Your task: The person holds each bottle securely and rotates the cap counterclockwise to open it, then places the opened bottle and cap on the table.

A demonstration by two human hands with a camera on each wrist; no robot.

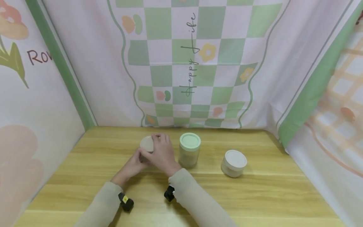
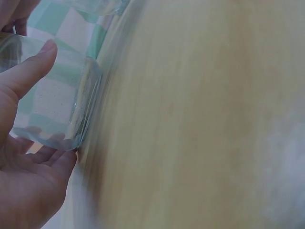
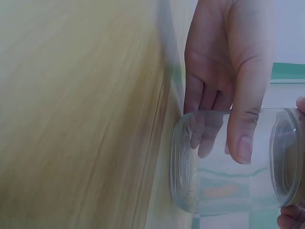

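Observation:
A clear glass jar with a beige lid stands upright at the left of the table. My left hand grips its body low down, thumb along the near side and fingers round the far side, as the left wrist view shows at the glass. From above, my right hand holds the lid by its edge, and its fingertips show at the margin of the right wrist view. The glass looks empty apart from small specks near the base.
Just right of my right hand stands a taller glass jar with a mint-green lid. Farther right is a low jar with a white lid. The wooden table meets a printed curtain at the back.

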